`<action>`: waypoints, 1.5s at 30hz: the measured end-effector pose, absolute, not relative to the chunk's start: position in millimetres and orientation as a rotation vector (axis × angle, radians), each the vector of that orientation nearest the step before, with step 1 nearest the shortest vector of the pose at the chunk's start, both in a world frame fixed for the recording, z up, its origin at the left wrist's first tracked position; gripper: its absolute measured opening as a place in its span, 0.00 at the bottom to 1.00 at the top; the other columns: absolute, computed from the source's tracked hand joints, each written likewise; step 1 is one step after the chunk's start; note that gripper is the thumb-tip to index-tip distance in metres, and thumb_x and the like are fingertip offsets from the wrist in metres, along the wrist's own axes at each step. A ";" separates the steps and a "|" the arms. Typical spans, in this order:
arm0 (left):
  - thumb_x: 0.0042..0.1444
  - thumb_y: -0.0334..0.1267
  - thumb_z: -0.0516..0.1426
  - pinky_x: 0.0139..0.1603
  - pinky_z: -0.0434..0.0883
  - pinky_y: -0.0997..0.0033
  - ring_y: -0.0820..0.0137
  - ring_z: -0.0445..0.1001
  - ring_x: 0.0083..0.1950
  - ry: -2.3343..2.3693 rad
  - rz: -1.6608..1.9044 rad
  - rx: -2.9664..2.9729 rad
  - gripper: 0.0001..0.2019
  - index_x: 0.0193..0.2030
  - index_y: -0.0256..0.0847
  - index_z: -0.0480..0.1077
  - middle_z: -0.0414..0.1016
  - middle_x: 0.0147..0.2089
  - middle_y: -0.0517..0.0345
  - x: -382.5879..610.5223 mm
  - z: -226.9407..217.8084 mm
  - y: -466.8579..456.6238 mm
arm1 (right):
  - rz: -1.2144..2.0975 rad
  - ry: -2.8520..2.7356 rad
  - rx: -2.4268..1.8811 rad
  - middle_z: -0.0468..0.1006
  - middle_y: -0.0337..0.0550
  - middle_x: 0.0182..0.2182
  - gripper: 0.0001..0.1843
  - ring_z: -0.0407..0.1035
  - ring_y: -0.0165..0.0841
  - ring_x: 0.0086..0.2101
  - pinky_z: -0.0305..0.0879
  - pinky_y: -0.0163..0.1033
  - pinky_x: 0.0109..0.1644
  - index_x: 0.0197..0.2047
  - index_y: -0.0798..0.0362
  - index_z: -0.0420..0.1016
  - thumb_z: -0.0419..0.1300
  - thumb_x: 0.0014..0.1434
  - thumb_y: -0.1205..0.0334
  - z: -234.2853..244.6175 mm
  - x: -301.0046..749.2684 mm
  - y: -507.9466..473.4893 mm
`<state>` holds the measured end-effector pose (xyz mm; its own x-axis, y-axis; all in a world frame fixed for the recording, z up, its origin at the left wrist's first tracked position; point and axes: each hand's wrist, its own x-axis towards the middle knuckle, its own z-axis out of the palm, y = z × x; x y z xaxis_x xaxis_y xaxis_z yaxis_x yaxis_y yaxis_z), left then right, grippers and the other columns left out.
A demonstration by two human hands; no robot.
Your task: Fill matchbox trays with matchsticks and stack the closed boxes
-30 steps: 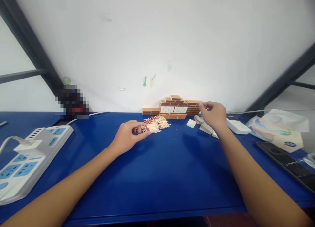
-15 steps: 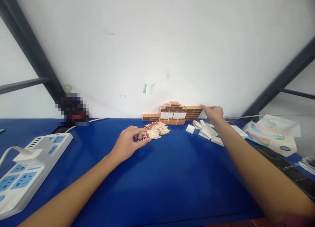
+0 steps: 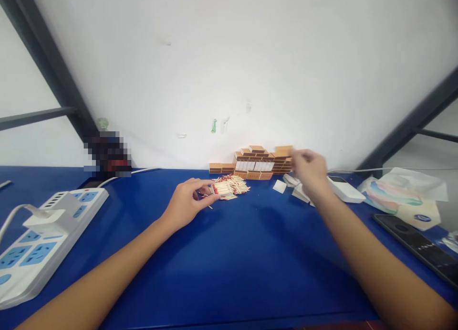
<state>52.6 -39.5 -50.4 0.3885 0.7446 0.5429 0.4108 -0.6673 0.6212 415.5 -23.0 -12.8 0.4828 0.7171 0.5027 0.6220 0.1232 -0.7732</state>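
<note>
My left hand point(image 3: 186, 199) grips a small white matchbox tray point(image 3: 222, 190) filled with matches between thumb and fingers, beside a loose pile of red-tipped matches point(image 3: 239, 183). My right hand point(image 3: 310, 173), a little blurred, pinches a tan matchbox sleeve point(image 3: 284, 151) at the right end of the stack. The stacked matchboxes point(image 3: 255, 164) stand against the wall, brown-sided, with a row of white ones set upright in the middle. Several empty white trays point(image 3: 279, 186) lie just below my right hand, partly hidden by it.
A white power strip point(image 3: 60, 244) with a plugged-in adapter lies at the left. On the right are a white device point(image 3: 345, 190), a tissue pack point(image 3: 404, 198) and a black phone point(image 3: 415, 244). A white cable runs along the wall, and dark metal bars slant at both sides.
My right hand has lifted a matchbox sleeve off the right end of the stack. My left hand still grips the filled tray by the pile. The view has shifted slightly.
</note>
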 end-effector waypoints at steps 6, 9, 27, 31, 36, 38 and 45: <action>0.59 0.46 0.69 0.38 0.77 0.68 0.69 0.78 0.37 1.023 1.153 2.230 0.19 0.56 0.45 0.81 0.83 0.42 0.54 54.8 -47.9 -43.7 | 0.790 -1.360 -1.258 0.76 0.40 0.24 0.28 0.64 0.30 0.21 0.58 0.36 0.23 0.31 0.50 0.73 0.66 0.57 0.32 -40.1 310.1 -69.6; 0.59 0.47 0.69 0.39 0.78 0.67 0.69 0.79 0.36 1.048 1.153 2.208 0.20 0.57 0.46 0.81 0.83 0.43 0.53 54.8 -47.8 -43.6 | 0.844 -1.385 -1.235 0.73 0.38 0.22 0.30 0.63 0.29 0.20 0.58 0.36 0.23 0.29 0.50 0.71 0.65 0.56 0.29 -38.6 305.9 -73.5; 0.57 0.45 0.70 0.38 0.77 0.70 0.70 0.79 0.38 0.997 1.167 2.114 0.19 0.54 0.43 0.82 0.83 0.41 0.54 56.6 -45.5 -45.1 | 0.997 -1.450 -1.234 0.73 0.32 0.23 0.26 0.65 0.29 0.20 0.55 0.34 0.21 0.47 0.49 0.69 0.63 0.62 0.35 -41.4 313.8 -78.7; 0.52 0.46 0.73 0.36 0.76 0.70 0.71 0.76 0.33 0.992 1.213 2.029 0.20 0.50 0.42 0.82 0.83 0.38 0.56 62.3 -47.6 -50.8 | 0.905 -1.451 -1.231 0.73 0.38 0.28 0.27 0.67 0.31 0.24 0.59 0.35 0.22 0.47 0.50 0.74 0.55 0.67 0.33 -41.4 296.3 -92.0; 0.44 0.51 0.76 0.34 0.71 0.73 0.74 0.69 0.29 0.962 1.175 2.026 0.39 0.64 0.47 0.75 0.74 0.28 0.67 66.6 -45.5 -60.8 | 1.123 -1.677 -1.185 0.74 0.42 0.32 0.33 0.67 0.28 0.24 0.65 0.36 0.25 0.40 0.53 0.74 0.47 0.71 0.31 -45.4 271.5 -114.3; 0.45 0.52 0.76 0.34 0.71 0.73 0.73 0.69 0.30 0.970 1.184 2.082 0.34 0.60 0.47 0.78 0.74 0.29 0.65 66.3 -45.2 -62.7 | 1.192 -1.669 -1.175 0.73 0.41 0.31 0.34 0.66 0.28 0.22 0.65 0.35 0.24 0.41 0.54 0.74 0.46 0.71 0.31 -49.1 270.7 -114.6; 0.56 0.45 0.70 0.42 0.75 0.69 0.69 0.79 0.39 1.076 1.124 2.302 0.18 0.52 0.45 0.80 0.83 0.42 0.58 57.0 -47.3 -49.0 | 0.761 -1.772 -1.307 0.81 0.47 0.37 0.33 0.75 0.36 0.30 0.71 0.41 0.34 0.58 0.54 0.76 0.44 0.75 0.37 -46.3 291.8 -103.1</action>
